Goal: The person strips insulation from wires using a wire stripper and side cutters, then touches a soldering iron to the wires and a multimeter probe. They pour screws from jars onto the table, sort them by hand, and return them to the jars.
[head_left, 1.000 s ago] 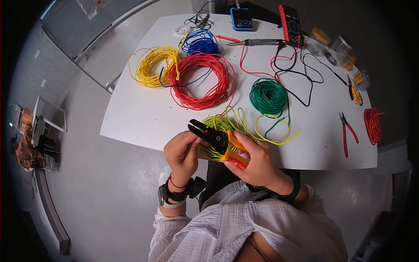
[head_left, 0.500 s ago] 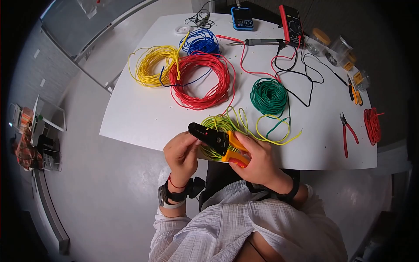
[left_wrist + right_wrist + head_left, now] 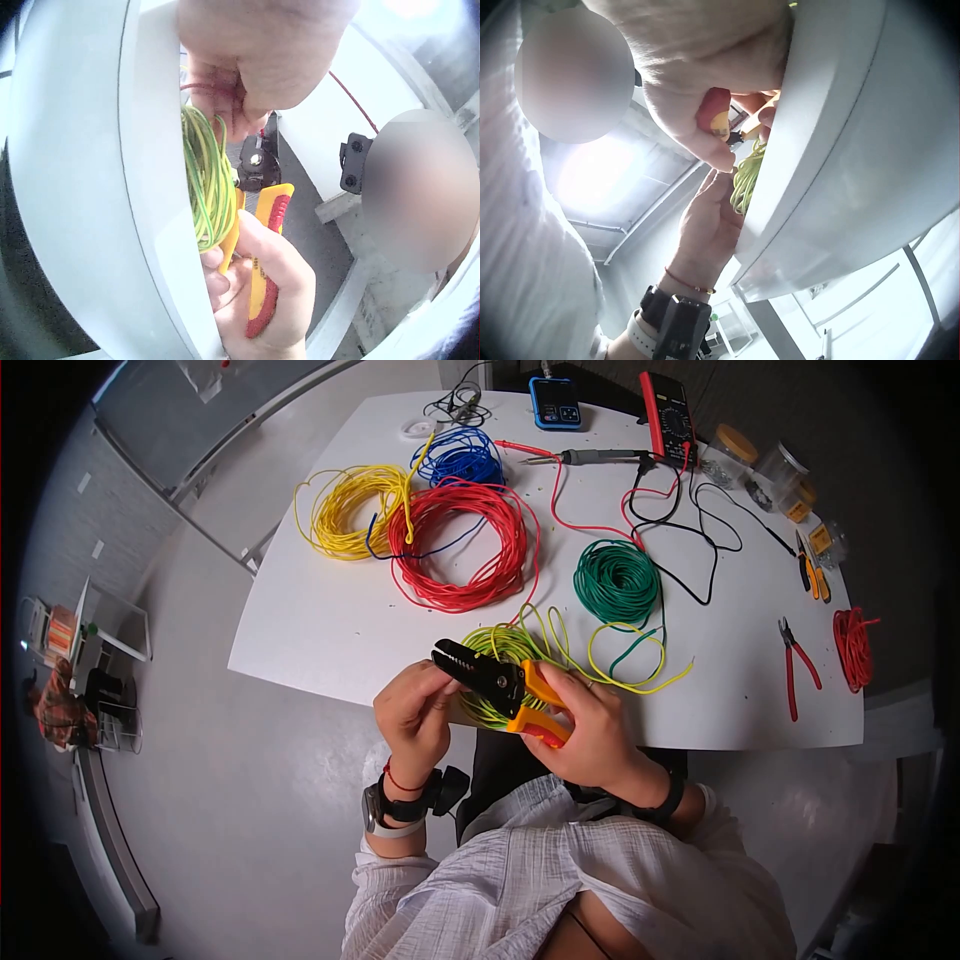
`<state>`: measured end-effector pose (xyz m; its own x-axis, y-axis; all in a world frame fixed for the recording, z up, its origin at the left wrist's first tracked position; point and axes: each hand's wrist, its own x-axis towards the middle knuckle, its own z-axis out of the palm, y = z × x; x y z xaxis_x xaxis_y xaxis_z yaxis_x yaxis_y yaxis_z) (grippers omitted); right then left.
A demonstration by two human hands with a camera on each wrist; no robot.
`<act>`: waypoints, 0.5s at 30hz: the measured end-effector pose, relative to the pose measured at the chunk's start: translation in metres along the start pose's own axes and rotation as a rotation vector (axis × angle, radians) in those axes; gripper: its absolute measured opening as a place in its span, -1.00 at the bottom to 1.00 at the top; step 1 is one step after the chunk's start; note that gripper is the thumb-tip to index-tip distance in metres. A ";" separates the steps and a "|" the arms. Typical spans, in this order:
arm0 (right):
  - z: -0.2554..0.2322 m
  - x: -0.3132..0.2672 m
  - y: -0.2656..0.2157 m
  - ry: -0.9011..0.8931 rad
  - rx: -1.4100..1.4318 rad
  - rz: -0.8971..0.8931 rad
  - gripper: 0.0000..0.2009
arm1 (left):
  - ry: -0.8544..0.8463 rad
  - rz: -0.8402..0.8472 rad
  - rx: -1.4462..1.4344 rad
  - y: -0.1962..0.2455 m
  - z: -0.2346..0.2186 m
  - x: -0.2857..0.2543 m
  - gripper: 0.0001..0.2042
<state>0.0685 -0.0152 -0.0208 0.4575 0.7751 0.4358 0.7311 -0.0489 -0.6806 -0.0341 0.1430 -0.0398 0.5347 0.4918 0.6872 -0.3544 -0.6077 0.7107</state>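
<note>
My right hand [image 3: 592,738] grips the yellow-orange and red handles of a black-headed wire stripper [image 3: 492,678], its toothed jaws pointing left and slightly apart. Close by those jaws, my left hand [image 3: 412,712] pinches a thin red wire [image 3: 201,88] between thumb and curled fingers; the wire's end is hidden in the head view. Beneath the tool lies a coil of yellow-green wire [image 3: 500,641] at the table's near edge. From the large red coil [image 3: 462,592], a strand runs down towards this bundle.
On the white table [image 3: 310,645] lie yellow [image 3: 345,520], blue [image 3: 462,455] and green [image 3: 612,582] wire coils. A soldering iron [image 3: 600,457], a multimeter [image 3: 670,422] and jars [image 3: 735,445] stand farther back. Red-handled cutters [image 3: 797,670] and a small red coil [image 3: 853,650] lie right.
The stripper's jaws, apart a second ago, closed half a second ago and have parted again. A red spot seen between them earlier no longer shows. Both hands have stayed nearly in place.
</note>
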 end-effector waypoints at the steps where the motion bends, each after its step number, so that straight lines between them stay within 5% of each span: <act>1: 0.000 0.000 -0.001 0.000 0.000 -0.001 -0.40 | 0.003 -0.012 -0.004 0.000 0.000 0.000 -0.87; 15: -0.003 -0.002 -0.004 -0.061 0.023 0.038 -0.37 | 0.007 -0.040 -0.063 -0.001 0.001 -0.002 -0.89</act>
<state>0.0664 -0.0182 -0.0169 0.4525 0.8100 0.3730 0.7017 -0.0653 -0.7095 -0.0334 0.1419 -0.0420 0.5441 0.5194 0.6589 -0.3808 -0.5468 0.7456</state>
